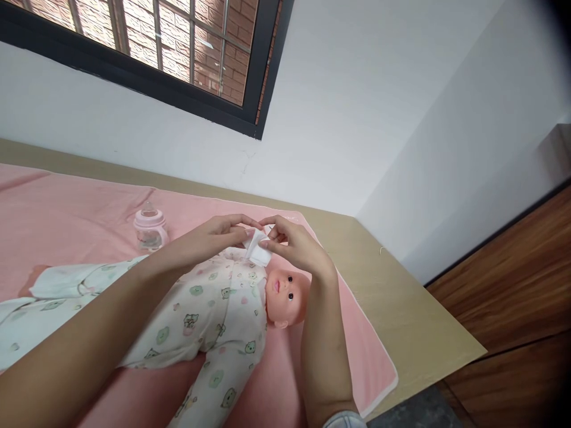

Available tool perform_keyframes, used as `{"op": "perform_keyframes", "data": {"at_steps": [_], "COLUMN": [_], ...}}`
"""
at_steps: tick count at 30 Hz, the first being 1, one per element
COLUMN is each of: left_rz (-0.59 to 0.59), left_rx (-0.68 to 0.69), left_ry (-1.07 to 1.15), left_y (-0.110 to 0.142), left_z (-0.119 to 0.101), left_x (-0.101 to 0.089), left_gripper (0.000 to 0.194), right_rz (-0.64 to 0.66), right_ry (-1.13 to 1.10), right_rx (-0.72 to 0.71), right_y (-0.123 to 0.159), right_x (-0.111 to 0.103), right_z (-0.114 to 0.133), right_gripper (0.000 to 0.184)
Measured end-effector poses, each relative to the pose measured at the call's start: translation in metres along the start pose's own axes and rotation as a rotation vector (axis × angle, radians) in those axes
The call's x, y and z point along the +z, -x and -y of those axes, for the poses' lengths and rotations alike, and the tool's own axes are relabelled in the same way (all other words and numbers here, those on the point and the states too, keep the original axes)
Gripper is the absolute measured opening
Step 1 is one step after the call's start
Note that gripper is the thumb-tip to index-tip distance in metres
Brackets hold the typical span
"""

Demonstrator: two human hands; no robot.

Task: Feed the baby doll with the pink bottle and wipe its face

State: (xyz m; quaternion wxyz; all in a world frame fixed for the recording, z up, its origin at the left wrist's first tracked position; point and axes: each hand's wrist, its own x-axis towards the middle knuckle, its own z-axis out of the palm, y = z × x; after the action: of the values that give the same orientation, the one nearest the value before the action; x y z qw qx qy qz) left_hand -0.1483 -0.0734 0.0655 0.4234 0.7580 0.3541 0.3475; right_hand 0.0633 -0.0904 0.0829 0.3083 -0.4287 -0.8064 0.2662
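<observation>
A baby doll (pixel 285 291) in a white printed sleepsuit (pixel 209 309) lies on its back on a pink blanket (pixel 66 220), head toward the right. Above its chest and neck, my left hand (pixel 223 233) and my right hand (pixel 292 241) both pinch a small folded white cloth (pixel 257 248) between their fingertips. The cloth hangs just above the doll's chin. Both forearms reach in from the bottom of the view and hide parts of the doll's body and the blanket.
A pink baby bottle (pixel 150 229) stands upright on the blanket behind the doll. The blanket covers a light wooden table (pixel 401 297) set against a white wall under a dark-framed window (pixel 178 53). A wooden floor lies to the right.
</observation>
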Motion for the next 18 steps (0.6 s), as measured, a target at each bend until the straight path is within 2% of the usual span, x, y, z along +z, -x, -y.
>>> {"op": "perform_keyframes", "data": {"at_steps": [5, 9, 12, 15, 18], "left_rz": [0.010, -0.018, -0.006, 0.067, 0.151], "left_rx": [-0.044, -0.057, -0.080, -0.047, 0.004], "left_ry": [0.137, 0.207, 0.195, 0.086, -0.049], "left_y": [-0.002, -0.002, -0.001, -0.001, -0.004], "left_z": [0.000, 0.002, 0.001, 0.004, 0.009], "left_x": [0.004, 0.006, 0.005, 0.007, 0.012], "left_gripper": [0.055, 0.040, 0.036, 0.031, 0.029], "right_rz": [-0.039, -0.027, -0.057, -0.103, -0.149], "right_ry": [0.001, -0.047, -0.136, -0.265, -0.385], "right_rx": [-0.004, 0.006, 0.030, 0.028, 0.046], "right_y": [0.000, 0.002, 0.006, 0.008, 0.003], "right_x": [0.002, 0.000, -0.011, -0.026, -0.037], "right_z": [0.002, 0.005, 0.001, -0.018, -0.054], "right_gripper": [0.035, 0.039, 0.042, 0.041, 0.037]}}
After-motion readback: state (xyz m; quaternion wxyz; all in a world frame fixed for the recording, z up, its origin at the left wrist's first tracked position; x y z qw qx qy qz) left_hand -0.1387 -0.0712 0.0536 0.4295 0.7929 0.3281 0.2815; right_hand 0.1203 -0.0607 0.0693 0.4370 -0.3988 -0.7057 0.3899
